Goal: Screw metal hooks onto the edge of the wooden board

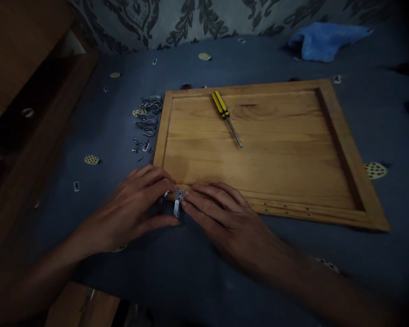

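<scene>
A wooden panel with a raised frame (341, 113) lies flat on a blue patterned cloth. At its near left edge sits a small metal hook bracket (177, 202). My left hand (136, 206) grips the bracket from the left, fingers curled round it. From the right, my right hand (218, 213) has its fingertips pressed on the bracket and the panel edge. A yellow-and-black screwdriver (225, 113) rests on the panel, apart from both hands.
Several metal hooks (150, 113) and loose screws (140, 147) lie on the cloth by the panel's left edge. A blue rag (323, 41) is at the back right. Dark wooden furniture (27, 100) stands on the left. Small holes (286, 208) run along the panel's near edge.
</scene>
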A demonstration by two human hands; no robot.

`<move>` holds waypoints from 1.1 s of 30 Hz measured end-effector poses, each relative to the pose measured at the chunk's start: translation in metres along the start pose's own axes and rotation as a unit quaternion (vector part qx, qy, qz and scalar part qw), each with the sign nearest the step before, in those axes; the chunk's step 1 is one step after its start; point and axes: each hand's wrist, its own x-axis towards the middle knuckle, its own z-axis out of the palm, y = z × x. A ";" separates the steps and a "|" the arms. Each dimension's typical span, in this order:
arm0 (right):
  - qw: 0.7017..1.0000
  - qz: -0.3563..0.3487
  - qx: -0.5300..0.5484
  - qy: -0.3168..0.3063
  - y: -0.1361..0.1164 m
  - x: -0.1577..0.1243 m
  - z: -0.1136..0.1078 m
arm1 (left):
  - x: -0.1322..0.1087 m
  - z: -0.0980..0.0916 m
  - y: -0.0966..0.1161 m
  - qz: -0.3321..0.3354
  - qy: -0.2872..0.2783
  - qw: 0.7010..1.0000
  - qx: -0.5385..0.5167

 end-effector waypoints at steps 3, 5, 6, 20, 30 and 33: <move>1.000 0.003 -0.006 -0.002 -0.001 0.000 0.000 | 0.000 -0.001 0.000 -0.003 0.000 1.000 -0.004; 1.000 0.008 -0.002 -0.013 -0.001 -0.001 0.000 | 0.001 -0.001 0.000 -0.003 0.000 1.000 -0.012; 1.000 0.009 0.004 -0.017 -0.001 -0.001 0.000 | 0.001 -0.001 0.000 -0.001 0.000 1.000 -0.015; 1.000 0.010 0.005 -0.023 -0.003 -0.001 0.000 | 0.003 -0.002 0.001 0.003 0.000 1.000 -0.022; 1.000 0.009 -0.007 -0.006 -0.003 0.001 0.000 | 0.003 -0.002 0.001 0.006 0.003 1.000 -0.024; 1.000 0.007 -0.004 -0.004 -0.004 0.001 0.000 | 0.003 -0.002 0.001 0.009 0.005 1.000 -0.027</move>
